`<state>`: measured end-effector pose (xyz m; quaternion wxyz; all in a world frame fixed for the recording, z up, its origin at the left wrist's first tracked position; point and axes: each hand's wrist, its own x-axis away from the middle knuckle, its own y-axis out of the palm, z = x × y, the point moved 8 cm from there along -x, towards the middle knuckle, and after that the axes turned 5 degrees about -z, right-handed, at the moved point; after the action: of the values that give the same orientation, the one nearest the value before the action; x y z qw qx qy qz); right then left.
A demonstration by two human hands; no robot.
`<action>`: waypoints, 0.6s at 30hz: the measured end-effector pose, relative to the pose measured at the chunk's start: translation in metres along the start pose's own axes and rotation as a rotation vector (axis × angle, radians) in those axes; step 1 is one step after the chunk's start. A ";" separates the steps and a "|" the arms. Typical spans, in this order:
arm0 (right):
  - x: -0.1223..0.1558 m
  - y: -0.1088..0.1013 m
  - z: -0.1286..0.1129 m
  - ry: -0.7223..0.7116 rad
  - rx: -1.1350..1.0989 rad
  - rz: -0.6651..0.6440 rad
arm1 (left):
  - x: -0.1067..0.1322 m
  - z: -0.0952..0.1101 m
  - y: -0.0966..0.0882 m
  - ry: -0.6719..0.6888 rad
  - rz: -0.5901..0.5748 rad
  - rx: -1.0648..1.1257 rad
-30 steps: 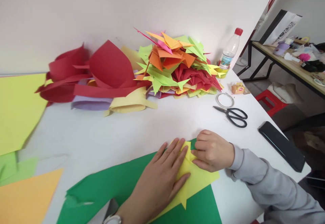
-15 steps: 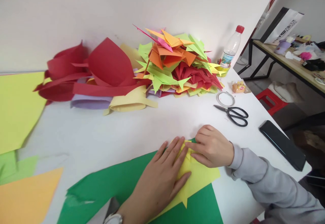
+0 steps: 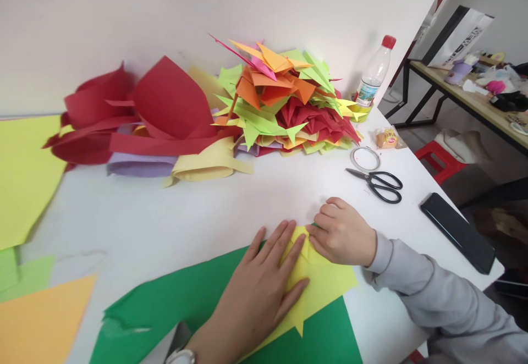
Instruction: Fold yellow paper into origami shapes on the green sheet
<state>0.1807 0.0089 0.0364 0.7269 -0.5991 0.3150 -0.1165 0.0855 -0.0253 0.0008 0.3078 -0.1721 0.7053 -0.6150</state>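
Yellow paper [image 3: 328, 284] with folded flaps near its top and a pointed tip at the bottom lies on a large green sheet [image 3: 177, 292]. My left hand [image 3: 258, 292] rests flat across the yellow paper, fingers stretched out and slightly spread, pressing it down. At the paper's upper right edge is my right hand [image 3: 344, 235], its thumb and index finger pinched together on the folded part. The other right fingers are curled. Under the left palm, part of the yellow paper is hidden.
Black-handled scissors [image 3: 379, 184], a tape roll [image 3: 365, 158], a wrapped snack [image 3: 388, 138] and a phone [image 3: 457, 233] lie to the right. Folded paper pieces [image 3: 284, 100] are heaped along the wall beside red paper shapes [image 3: 173, 100]. A bottle [image 3: 373, 75] stands behind; yellow sheets [image 3: 28, 182] lie left.
My right index finger has drawn back from the middle of the folded part to the upper right edge, closing against the thumb. My left hand stays flat on the yellow paper.
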 end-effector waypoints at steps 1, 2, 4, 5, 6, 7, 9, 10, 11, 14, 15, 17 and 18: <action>0.001 -0.001 0.003 0.004 -0.011 -0.008 | 0.000 0.000 0.000 0.000 0.000 0.003; 0.003 -0.001 0.006 0.012 -0.026 -0.016 | 0.000 0.000 0.000 0.000 -0.001 0.006; 0.006 -0.003 0.011 0.028 -0.057 -0.019 | 0.000 0.000 0.000 -0.001 0.000 0.010; 0.007 -0.004 0.012 0.029 -0.070 -0.015 | 0.000 0.000 0.000 -0.002 0.001 0.011; 0.007 -0.005 0.012 0.025 -0.078 -0.011 | 0.000 0.000 0.001 -0.003 0.002 0.011; 0.007 -0.005 0.011 0.020 -0.079 -0.013 | 0.000 0.000 0.001 -0.003 0.003 0.011; 0.005 -0.003 0.007 0.017 -0.064 -0.034 | 0.000 0.000 0.002 -0.001 0.000 0.009; 0.003 -0.001 0.005 0.022 -0.051 -0.046 | 0.000 0.000 0.002 0.000 -0.002 0.008; 0.002 0.001 0.003 0.031 -0.037 -0.054 | 0.000 0.000 0.002 0.000 -0.005 0.010; -0.002 0.003 0.000 0.071 -0.038 -0.056 | 0.001 0.000 0.003 -0.007 -0.018 0.016; -0.003 0.004 0.001 0.084 -0.049 -0.056 | 0.001 -0.001 0.003 -0.008 -0.023 0.018; -0.005 0.005 0.002 0.102 -0.072 -0.060 | 0.001 0.000 0.002 -0.002 -0.028 0.018; -0.005 0.006 0.002 0.107 -0.083 -0.062 | 0.001 0.000 0.002 0.002 -0.026 0.018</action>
<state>0.1767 0.0153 0.0325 0.6794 -0.6312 0.3392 -0.1576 0.0854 -0.0255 -0.0009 0.3007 -0.1780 0.6978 -0.6253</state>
